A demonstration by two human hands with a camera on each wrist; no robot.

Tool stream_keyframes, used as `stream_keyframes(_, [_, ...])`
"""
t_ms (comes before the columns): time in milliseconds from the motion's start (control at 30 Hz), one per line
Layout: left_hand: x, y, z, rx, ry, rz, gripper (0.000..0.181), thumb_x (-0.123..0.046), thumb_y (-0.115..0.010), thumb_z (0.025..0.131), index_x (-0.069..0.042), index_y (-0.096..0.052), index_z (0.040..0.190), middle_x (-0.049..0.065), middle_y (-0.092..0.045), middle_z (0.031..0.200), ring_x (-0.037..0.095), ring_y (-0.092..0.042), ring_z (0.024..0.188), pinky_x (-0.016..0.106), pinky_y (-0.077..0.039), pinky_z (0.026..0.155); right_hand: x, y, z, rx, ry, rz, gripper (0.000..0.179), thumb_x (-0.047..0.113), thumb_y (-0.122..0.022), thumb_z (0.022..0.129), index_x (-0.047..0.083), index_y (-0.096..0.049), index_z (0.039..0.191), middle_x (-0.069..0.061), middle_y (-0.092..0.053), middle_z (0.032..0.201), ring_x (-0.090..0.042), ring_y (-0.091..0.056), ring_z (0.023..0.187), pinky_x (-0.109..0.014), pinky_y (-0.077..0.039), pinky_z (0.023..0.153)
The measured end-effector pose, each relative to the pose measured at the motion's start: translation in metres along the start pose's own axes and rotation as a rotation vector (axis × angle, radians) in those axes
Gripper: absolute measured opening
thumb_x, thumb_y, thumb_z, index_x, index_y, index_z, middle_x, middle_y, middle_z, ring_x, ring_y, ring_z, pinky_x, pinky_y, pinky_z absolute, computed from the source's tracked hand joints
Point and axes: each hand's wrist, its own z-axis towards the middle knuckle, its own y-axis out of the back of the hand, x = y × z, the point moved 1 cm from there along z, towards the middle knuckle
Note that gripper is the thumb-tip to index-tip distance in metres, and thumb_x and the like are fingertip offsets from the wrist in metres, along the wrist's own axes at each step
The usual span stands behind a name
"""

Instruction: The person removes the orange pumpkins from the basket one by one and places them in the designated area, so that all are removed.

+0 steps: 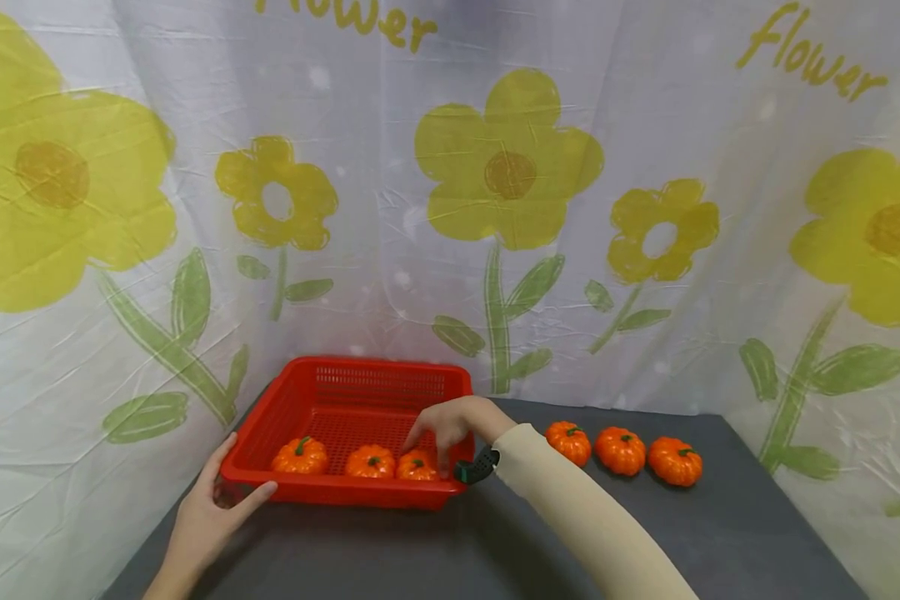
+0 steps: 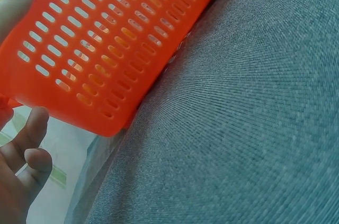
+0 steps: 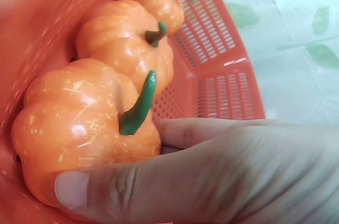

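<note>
Pumpkin (image 3: 79, 113) in right hand (image 1: 452, 423), inside red basket (image 1: 337, 490)

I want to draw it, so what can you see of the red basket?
The basket is bright red, plastic-looking and rectangular, with a smooth rim and rows of small holes in its walls and floor. It sits open side up on the dark table. Three orange pumpkins are inside, along its near wall. The left hand holds its near left corner.

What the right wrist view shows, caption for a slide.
Right hand gripping one pumpkin beside two others in a red basket.
</note>
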Motion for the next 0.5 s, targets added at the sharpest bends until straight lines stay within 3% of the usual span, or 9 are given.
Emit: stream_keyframes(500, [0.0007,0.0,-0.0001,0.001,-0.001,0.003,0.105,-0.048,-0.084,0.09,-0.016,-0.023,0.17,0.007,-0.062,0.09,0.011,-0.053,0.075,0.026,-0.046,0.064,0.0003,-0.0003,0.0003,-0.001,-0.052,0.043,0.068,0.02,-0.095,0.078,0.027,-0.069,0.142,0.015,-0.062,0.137,-0.01,-0.051,0.131,-0.036,-0.045,0.113])
